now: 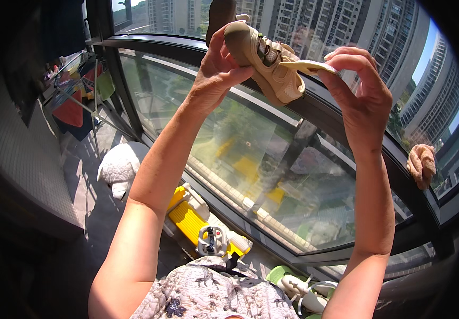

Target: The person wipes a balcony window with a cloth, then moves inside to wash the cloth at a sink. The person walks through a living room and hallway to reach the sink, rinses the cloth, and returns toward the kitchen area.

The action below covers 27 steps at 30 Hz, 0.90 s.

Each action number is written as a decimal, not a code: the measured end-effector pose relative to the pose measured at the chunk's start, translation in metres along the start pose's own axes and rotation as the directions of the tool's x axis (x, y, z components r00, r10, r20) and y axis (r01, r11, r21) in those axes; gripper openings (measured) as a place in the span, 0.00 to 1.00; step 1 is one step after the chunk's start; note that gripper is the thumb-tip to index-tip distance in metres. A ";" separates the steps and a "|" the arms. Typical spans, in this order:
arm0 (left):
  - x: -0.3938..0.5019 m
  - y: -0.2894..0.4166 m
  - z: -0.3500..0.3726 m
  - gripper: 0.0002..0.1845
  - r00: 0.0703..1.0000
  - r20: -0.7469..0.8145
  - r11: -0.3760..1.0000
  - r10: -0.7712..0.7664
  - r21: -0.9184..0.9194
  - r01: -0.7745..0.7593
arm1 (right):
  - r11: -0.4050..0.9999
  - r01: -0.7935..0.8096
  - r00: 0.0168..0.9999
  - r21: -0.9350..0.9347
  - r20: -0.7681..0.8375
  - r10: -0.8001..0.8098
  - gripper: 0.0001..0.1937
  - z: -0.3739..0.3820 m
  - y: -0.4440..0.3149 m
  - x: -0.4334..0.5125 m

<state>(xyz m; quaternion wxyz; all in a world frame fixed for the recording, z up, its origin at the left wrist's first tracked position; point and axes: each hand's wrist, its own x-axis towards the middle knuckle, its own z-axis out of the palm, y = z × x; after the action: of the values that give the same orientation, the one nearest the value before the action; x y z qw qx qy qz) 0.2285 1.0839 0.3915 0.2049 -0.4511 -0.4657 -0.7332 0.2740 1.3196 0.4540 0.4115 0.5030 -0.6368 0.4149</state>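
Note:
My left hand [221,69] grips a small beige shoe [275,75] by its toe end, high up in front of the window. The shoe has dark laces and pale mesh panels, and is tilted with its heel end down to the right. Between the thumb and fingers of my right hand [357,75] is a flat beige piece [307,67] with a whitish edge. It meets the shoe's opening; whether it is a strap or an insole I cannot tell. Just beyond my left hand a second shoe [220,20] shows its brown sole, partly cut off by the picture's top edge.
A dark window rail [325,99] runs behind the shoe. On its right part lies a bunched peach cloth [421,165]. Below are a yellow and grey ride-on toy [189,221], a white plush item [120,167] and a green and white object [293,283]. A drying rack [80,95] holds laundry at left.

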 end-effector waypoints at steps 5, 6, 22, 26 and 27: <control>0.000 0.002 0.005 0.46 0.999 0.010 0.996 0.045 0.072 -0.046 | 0.776 0.473 0.880 -0.417 0.261 -0.396 0.14 0.013 -0.023 -0.047; -0.001 0.001 0.007 0.46 0.999 0.007 0.996 0.041 0.074 -0.041 | 0.792 0.448 0.893 -0.415 0.238 -0.381 0.14 0.014 -0.021 -0.051; 0.026 -0.012 0.013 0.45 0.995 -0.075 0.978 0.061 0.204 -0.045 | 0.977 0.049 0.972 -0.210 -0.213 -0.095 0.15 -0.005 0.036 -0.040; 0.023 -0.028 0.019 0.45 0.992 -0.123 0.998 -0.024 0.051 0.031 | 0.881 0.210 0.959 -0.425 -0.085 -0.270 0.18 -0.009 0.033 -0.041; 0.021 -0.032 0.021 0.45 0.991 -0.122 0.998 -0.058 -0.045 0.052 | 0.831 0.296 0.942 -0.471 0.003 -0.334 0.18 -0.008 0.032 -0.042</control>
<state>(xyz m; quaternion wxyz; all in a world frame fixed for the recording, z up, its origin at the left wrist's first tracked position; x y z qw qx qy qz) 0.2039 1.1201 0.3968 0.2036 -0.3962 -0.4491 -0.7745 0.2500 1.3447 0.4130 0.6077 0.4707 -0.6087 0.1964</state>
